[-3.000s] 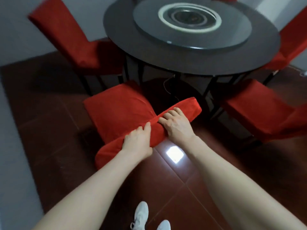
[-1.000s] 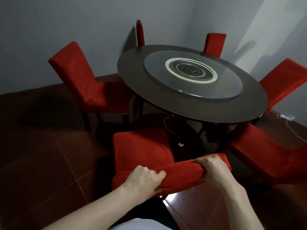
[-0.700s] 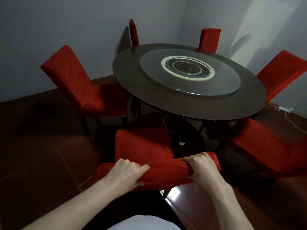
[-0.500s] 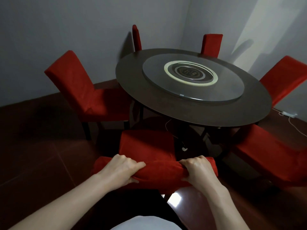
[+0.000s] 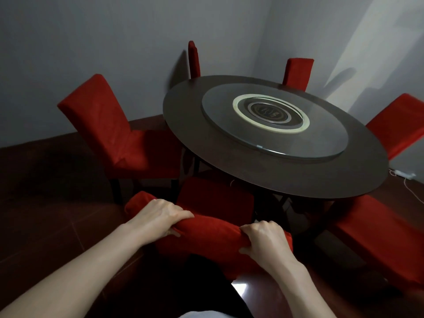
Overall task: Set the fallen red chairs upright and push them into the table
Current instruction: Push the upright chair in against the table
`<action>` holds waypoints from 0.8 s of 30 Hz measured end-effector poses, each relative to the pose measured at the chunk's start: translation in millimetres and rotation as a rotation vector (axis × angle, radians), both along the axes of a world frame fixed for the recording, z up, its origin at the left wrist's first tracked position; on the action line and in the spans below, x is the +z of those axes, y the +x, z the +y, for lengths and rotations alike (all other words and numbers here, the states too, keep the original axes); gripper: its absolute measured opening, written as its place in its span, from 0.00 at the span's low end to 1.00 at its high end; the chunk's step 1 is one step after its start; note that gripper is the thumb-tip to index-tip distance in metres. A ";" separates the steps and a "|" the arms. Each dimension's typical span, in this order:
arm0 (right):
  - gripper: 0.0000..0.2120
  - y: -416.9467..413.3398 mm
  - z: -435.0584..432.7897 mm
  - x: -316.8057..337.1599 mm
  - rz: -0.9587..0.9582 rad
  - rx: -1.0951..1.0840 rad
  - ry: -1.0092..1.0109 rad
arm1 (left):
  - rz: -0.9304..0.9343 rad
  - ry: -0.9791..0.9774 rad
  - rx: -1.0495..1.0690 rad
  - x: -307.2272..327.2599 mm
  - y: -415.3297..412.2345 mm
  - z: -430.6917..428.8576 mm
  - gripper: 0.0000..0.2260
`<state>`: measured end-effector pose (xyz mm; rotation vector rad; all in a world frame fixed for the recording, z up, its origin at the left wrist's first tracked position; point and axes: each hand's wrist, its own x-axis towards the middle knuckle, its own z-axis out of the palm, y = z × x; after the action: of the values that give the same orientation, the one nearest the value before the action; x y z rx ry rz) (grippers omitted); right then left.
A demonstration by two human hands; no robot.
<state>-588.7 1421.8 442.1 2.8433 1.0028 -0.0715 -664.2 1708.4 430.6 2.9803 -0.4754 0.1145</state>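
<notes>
While left hand (image 5: 158, 220) and right hand (image 5: 263, 239) hold, red chair (image 5: 213, 234) has turned tableward.

You're in a dining room; home or a restaurant's private room, can't tell which. What shows it: 1 big round dark table (image 5: 286, 177) carrying a glass lazy Susan (image 5: 325, 143) with a pale ring at its centre. 6 red chairs (image 5: 101, 129) in fabric covers are set around it, the nearest chair (image 5: 213, 235) right in front of you and 2 on the far side near the walls (image 5: 91, 31). The walls are plain grey and meet in a corner behind the table. The floor (image 5: 52, 226) is glossy dark red-brown tile. A white plug block (image 5: 402, 173) with a cable lies on it at the right.
</notes>
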 end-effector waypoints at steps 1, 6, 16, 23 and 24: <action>0.18 5.5 4.4 0.1 0.003 -0.005 0.002 | -0.008 -0.001 -0.006 -1.3 8.6 5.2 0.22; 0.17 29.9 24.3 2.7 0.011 -0.020 -0.013 | 0.006 -0.041 -0.015 -8.5 43.4 27.8 0.21; 0.24 59.4 65.6 20.6 0.161 -0.114 -0.169 | 0.189 -0.079 -0.033 -17.3 82.0 55.8 0.24; 0.35 64.6 86.1 42.3 0.488 -0.220 -0.232 | 0.417 0.023 -0.058 19.2 91.8 52.5 0.34; 0.37 71.8 90.0 46.9 0.570 -0.244 -0.223 | 0.468 0.026 -0.064 26.2 97.3 56.7 0.35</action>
<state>-516.9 1511.8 489.0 2.7633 0.6522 -0.9936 -566.9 1765.1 456.9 2.8709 -0.5079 -0.5830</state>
